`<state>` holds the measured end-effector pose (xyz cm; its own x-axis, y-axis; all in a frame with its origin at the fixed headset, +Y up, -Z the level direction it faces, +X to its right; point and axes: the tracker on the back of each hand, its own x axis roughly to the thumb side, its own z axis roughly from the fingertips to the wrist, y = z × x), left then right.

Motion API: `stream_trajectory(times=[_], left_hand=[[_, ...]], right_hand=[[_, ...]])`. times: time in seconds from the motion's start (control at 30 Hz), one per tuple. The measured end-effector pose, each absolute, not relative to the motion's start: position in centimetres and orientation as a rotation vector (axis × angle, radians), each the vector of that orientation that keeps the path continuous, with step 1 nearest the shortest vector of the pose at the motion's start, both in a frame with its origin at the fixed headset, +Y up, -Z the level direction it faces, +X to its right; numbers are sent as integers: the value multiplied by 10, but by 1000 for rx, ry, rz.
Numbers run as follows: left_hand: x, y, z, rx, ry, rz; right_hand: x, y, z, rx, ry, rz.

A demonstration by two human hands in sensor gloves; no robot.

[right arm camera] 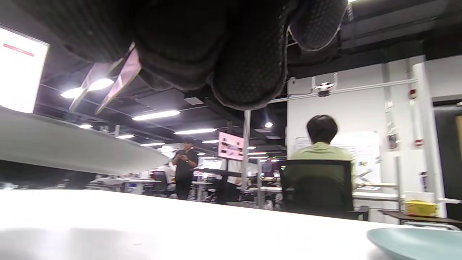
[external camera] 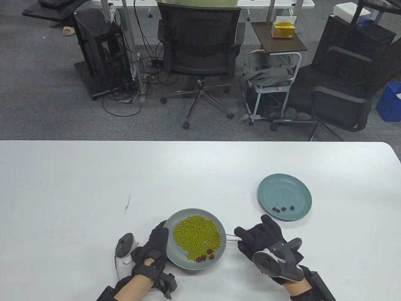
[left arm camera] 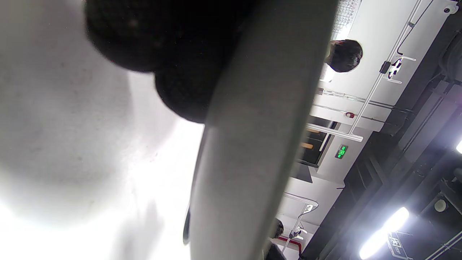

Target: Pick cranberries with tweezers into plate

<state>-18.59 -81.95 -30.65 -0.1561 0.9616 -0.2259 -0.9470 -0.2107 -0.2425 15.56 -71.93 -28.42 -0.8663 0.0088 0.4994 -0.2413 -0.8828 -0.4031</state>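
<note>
- The grey plate [external camera: 175,261] is holding green beans [external camera: 195,235] and a few cranberries [external camera: 205,255] at its near edge; the teal plate [external camera: 296,188] is carrying three more.
- The left hand [external camera: 153,250] is gripping the grey plate's rim; the right hand [external camera: 263,240] is pinching tweezers [external camera: 230,237], tips over the beans.
- The right wrist view is showing the tweezer arms slightly parted.

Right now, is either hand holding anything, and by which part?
The right hand holds the tweezers by their back end. The left hand touches the grey plate at its left rim.

Overhead faces table [external camera: 62,175]; wrist views low, tilted.
</note>
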Motion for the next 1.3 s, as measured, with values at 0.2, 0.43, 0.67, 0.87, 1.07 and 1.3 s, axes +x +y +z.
stream_trajectory(times=[0.2,0.43,0.67,0.87,1.07,1.3], left_hand=[[-186,-820,-306,-383,-52,1741],[-185,-820,-306,-384,-53,1739],[-185,-820,-306,-383,-54,1734],[-185,-820,-306,-384,-56,1729],[-185,-820,-306,-381,-61,1729],[-186,-820,-306,-375,-64,1721]], right_hand=[[147,-720,-276,907,-657,2777],[147,-721,-277,873,-633,2810],[144,-721,-277,885,-626,2819],[141,-722,-275,911,-630,2810],[142,-723,-276,899,-626,2790],[170,-706,-285,676,-689,2743]])
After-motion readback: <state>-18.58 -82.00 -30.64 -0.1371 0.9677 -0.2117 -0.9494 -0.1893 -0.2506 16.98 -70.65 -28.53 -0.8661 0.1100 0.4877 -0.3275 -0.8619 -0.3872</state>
